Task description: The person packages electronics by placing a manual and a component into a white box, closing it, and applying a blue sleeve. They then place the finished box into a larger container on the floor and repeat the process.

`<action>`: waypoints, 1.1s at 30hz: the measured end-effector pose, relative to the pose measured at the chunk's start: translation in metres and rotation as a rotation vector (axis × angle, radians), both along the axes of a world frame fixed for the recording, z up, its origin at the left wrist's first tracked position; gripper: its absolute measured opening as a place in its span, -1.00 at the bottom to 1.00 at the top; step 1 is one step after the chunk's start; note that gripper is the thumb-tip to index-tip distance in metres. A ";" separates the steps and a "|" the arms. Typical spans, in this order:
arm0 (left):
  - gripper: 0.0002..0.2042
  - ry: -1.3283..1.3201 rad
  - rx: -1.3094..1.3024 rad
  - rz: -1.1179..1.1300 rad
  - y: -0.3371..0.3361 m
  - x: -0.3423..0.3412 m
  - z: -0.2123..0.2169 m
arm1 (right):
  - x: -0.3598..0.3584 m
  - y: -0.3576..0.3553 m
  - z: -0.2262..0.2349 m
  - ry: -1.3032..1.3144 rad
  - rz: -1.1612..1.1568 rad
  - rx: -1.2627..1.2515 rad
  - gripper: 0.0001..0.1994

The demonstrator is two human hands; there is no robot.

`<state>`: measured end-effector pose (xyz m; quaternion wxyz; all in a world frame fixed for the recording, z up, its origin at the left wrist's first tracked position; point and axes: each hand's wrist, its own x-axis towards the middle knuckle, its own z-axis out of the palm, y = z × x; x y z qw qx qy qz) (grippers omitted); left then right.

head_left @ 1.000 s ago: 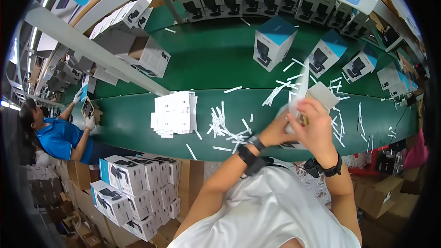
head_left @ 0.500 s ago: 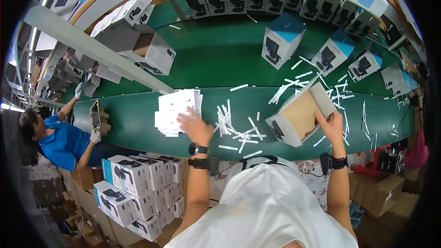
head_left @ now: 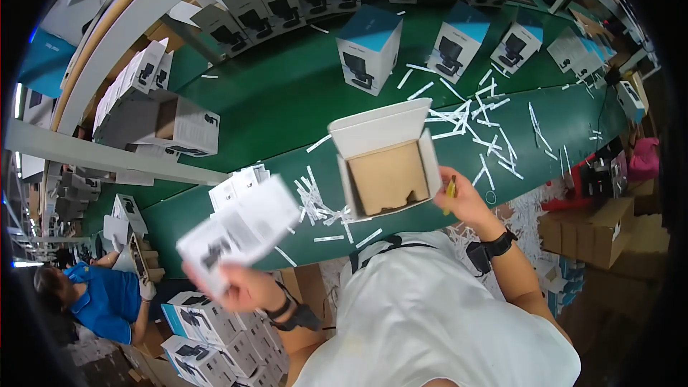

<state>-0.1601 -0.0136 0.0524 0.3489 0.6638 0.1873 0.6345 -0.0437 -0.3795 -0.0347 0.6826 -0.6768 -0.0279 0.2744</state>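
Note:
My left hand (head_left: 240,288) grips a printed white leaflet (head_left: 247,218) by its near edge, lifted over the front of the green table and blurred by motion. A stack of white leaflets (head_left: 233,188) lies partly hidden behind it. In front of me an open carton (head_left: 385,127) has its lid flap raised, with a brown cardboard insert (head_left: 389,175) inside. My right hand (head_left: 466,204) is closed at the carton's right side, around a slim yellow object (head_left: 450,195) whose kind I cannot make out.
White paper strips (head_left: 459,118) lie scattered over the green table (head_left: 272,111). Printed boxes with blue tops (head_left: 369,50) stand at the back. At lower left are stacked boxes (head_left: 208,347) and a co-worker in a blue shirt (head_left: 107,304). A pale post (head_left: 107,150) crosses the left side.
My left hand has taken a leaflet off the stack and brought it nearer. The carton, tilted before, now has its opening toward me, and my right hand has shifted to its side. The view has turned.

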 end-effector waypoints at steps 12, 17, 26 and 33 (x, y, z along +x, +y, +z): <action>-0.50 0.600 0.618 -0.492 -0.080 0.053 0.009 | -0.007 -0.008 -0.011 0.149 -0.025 -0.231 -0.63; -0.31 0.792 0.164 -0.648 -0.085 0.047 -0.028 | -0.005 -0.005 0.022 -0.310 -0.172 -0.205 -0.61; -0.15 0.724 0.406 -0.872 -0.105 0.059 -0.047 | -0.012 0.023 0.063 -0.707 0.330 -0.454 -0.49; -0.16 0.913 0.865 -0.890 -0.130 0.076 -0.063 | 0.014 0.020 0.064 -0.506 0.071 -0.447 -0.65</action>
